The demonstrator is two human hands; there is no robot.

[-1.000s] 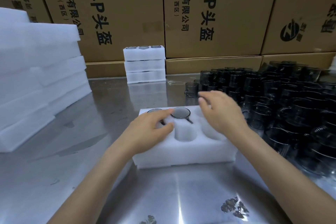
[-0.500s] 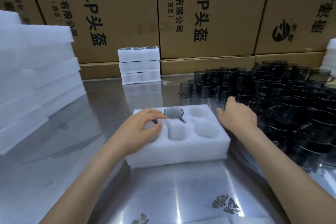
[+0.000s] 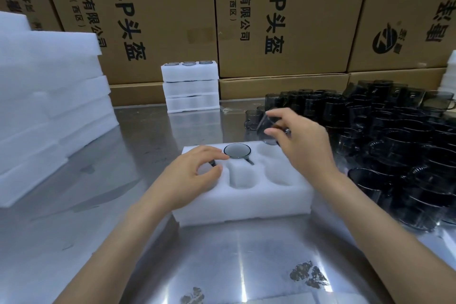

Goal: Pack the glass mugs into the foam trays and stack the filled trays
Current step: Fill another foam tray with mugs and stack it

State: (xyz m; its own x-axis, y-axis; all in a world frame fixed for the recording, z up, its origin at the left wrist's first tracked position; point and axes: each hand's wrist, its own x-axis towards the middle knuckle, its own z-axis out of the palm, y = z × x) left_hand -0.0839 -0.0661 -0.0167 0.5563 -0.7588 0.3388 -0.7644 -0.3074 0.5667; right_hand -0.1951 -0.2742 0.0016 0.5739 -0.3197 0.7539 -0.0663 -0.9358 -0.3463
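Observation:
A white foam tray (image 3: 244, 207) with round pockets lies on the steel table in front of me. A smoky glass mug (image 3: 237, 150) sits in its far middle pocket, rim up. My left hand (image 3: 190, 175) rests on the tray's left side, covering the far left pocket, where a mug's handle shows under my fingers. My right hand (image 3: 303, 140) hovers over the tray's far right corner, gripping a tilted glass mug (image 3: 267, 131) by the rim. A big crowd of loose dark mugs (image 3: 385, 145) stands to the right.
A stack of three filled trays (image 3: 191, 87) stands at the back centre against cardboard cartons (image 3: 283, 20). A tall pile of foam trays (image 3: 49, 111) fills the left side. A single mug (image 3: 253, 118) stands just left of the loose crowd.
My right hand reached into the loose mugs, took one, and has brought it back left over the tray's far right corner. My left hand has stayed on the tray.

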